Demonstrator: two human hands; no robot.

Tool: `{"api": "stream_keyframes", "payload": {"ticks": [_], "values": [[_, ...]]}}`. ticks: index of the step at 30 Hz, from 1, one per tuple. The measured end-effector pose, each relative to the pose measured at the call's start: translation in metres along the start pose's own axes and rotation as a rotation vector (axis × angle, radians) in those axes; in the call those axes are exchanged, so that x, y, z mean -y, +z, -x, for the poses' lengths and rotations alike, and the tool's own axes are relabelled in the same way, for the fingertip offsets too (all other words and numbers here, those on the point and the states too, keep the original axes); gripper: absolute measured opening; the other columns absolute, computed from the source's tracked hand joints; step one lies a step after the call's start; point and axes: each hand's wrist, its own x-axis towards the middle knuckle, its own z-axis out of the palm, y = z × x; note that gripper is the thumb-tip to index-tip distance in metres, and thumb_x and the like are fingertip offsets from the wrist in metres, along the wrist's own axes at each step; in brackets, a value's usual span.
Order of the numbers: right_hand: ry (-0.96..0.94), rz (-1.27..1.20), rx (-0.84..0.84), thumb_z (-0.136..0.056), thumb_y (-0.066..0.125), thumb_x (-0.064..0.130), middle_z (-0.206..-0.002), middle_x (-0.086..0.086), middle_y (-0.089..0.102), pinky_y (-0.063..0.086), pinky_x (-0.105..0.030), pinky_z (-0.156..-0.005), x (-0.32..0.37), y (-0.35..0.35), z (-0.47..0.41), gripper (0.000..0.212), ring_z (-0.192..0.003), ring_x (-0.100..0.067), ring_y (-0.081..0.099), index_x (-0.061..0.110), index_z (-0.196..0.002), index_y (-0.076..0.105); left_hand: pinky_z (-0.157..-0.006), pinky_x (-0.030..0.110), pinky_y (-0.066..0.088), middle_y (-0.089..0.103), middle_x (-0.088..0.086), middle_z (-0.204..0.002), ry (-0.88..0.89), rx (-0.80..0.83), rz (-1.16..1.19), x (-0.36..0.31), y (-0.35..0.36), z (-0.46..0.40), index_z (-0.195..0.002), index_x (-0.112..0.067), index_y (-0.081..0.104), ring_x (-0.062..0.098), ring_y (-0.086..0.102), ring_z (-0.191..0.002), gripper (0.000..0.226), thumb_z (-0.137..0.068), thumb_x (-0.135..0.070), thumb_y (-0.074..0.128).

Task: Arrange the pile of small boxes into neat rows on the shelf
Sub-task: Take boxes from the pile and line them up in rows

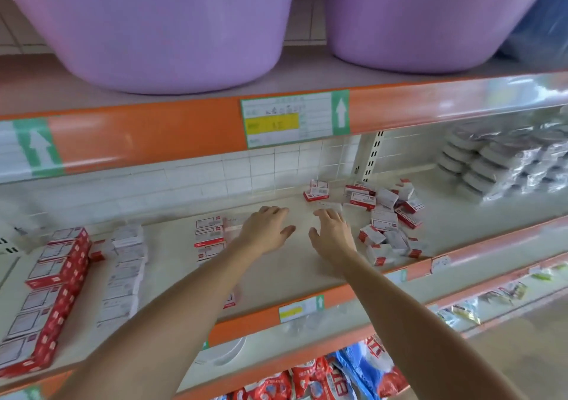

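Above me two purple tubs (172, 30) sat side by side on the upper shelf, over a price label (289, 121) on its orange edge. Off to my right lay stacked grey packets (504, 162) in clear wrap. Below were red and blue bags (338, 375).

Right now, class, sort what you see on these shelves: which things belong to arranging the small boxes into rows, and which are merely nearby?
Part of the job:
- pile of small boxes
- rows already laid
- left hand and right hand, both open
- shelf

Just nearby:
- purple tubs
- wrapped round packs
- price label
- bagged goods below
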Motion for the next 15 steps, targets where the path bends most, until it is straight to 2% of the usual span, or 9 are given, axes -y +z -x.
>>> {"api": "stream_keyframes", "payload": {"ticks": [5,11,15], "values": [[0.057,0.026,-0.023,-0.091,0.055,0.025,-0.138,-0.008,0.050,0.037,-0.044,-0.107,-0.056,-0.027,-0.022,0.048,-0.128,-0.030,0.043,0.014,-0.138,0.049,-0.107,0.040,0.039,0.049,0.004,-0.145,-0.003,0.020,0.016,-0.042,0.014,-0.036,-0.143,-0.014,0.044,0.025,0.040,-0.135,0.055,-0.099,-0.048,0.046],[0.081,0.046,-0.063,-0.089,0.053,0.019,-0.134,-0.013,0.050,0.033,-0.043,-0.107,-0.107,-0.048,-0.048,0.046,-0.124,-0.033,0.041,0.012,-0.134,0.051,-0.103,0.039,0.041,0.050,0.004,-0.144,0.013,-0.017,0.027,-0.089,0.027,-0.076,-0.141,-0.016,0.046,0.026,0.042,-0.133,0.051,-0.098,-0.045,0.049],[0.126,0.078,-0.067,-0.089,0.053,0.021,-0.142,-0.014,0.041,0.031,-0.046,-0.108,-0.129,-0.055,-0.063,0.050,-0.130,-0.035,0.033,0.012,-0.138,0.046,-0.100,0.038,0.041,0.052,0.006,-0.140,-0.003,-0.010,0.036,-0.114,0.033,-0.097,-0.134,-0.013,0.050,0.028,0.045,-0.130,0.046,-0.098,-0.042,0.051]]}}
